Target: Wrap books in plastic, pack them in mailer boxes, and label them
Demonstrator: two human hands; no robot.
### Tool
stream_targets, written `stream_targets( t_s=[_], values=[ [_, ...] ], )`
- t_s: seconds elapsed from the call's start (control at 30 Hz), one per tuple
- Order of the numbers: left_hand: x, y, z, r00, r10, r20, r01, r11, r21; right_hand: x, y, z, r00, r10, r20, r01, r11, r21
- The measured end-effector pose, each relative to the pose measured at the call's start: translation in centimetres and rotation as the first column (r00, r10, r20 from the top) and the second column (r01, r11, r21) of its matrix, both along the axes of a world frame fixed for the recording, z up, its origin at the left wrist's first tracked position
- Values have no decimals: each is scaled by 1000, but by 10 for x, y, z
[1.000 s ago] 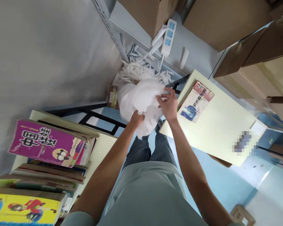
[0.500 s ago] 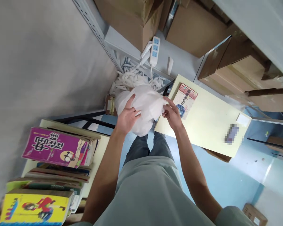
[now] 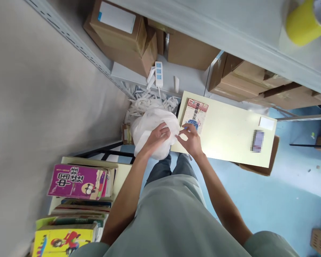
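Note:
A white plastic bag (image 3: 147, 123), puffed out and rumpled, is in front of my legs. My left hand (image 3: 157, 138) lies over its near right side, fingers loosely bent and a little apart; the thumb is hidden. At the bag's right edge, my right hand (image 3: 189, 140) pinches a bit of the thin plastic between thumb and forefinger. Just beyond that hand, a comic book (image 3: 195, 113) lies on a cream tabletop (image 3: 227, 132). Behind the bag is a heap of white strip-like pieces (image 3: 143, 103).
A purple book (image 3: 76, 181) tops several stacked books at left, with a yellow book (image 3: 64, 241) nearer. A power strip (image 3: 158, 74) and cardboard boxes (image 3: 192, 50) occupy the shelf ahead. A grey upper shelf (image 3: 216, 25) crosses above, holding a yellow roll (image 3: 305, 23).
My left hand opened off the bag, then moved right across it with fingers bending. My right hand still pinches the bag's edge. The view has tilted up, showing more upper shelf.

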State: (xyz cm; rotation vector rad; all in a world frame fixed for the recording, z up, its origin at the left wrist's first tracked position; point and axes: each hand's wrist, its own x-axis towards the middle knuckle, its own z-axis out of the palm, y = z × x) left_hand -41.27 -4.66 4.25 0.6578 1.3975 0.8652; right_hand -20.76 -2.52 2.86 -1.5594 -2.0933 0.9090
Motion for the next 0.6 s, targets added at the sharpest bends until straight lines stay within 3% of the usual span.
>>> stream_targets(
  t_s=[0.1, 0.17, 0.3, 0.4, 0.5, 0.6],
  values=[
    [9, 1, 6, 985, -131, 110, 124, 990, 66, 5, -10, 6, 990, 132, -51, -128, 989, 72],
    [14, 0, 5, 986, -156, 63, 149, 983, 108, 9, -15, 7, 987, 143, -77, -141, 989, 41],
    [19, -2, -5, 991, -134, 6, 132, 982, 134, 16, -22, 9, 996, -44, -79, 36, 995, -93],
    [18, -2, -10, 994, -103, -24, 105, 990, 99, 23, -23, 12, 971, -158, -182, 127, 977, -172],
    [16, 3, -11, 998, -15, -69, 20, 996, 83, 31, -23, 13, 903, -320, -288, 243, 931, -273],
    [15, 11, -13, 985, 163, -53, -158, 984, 86, 43, -22, 16, 774, -513, -372, 367, 841, -397]
  ],
)
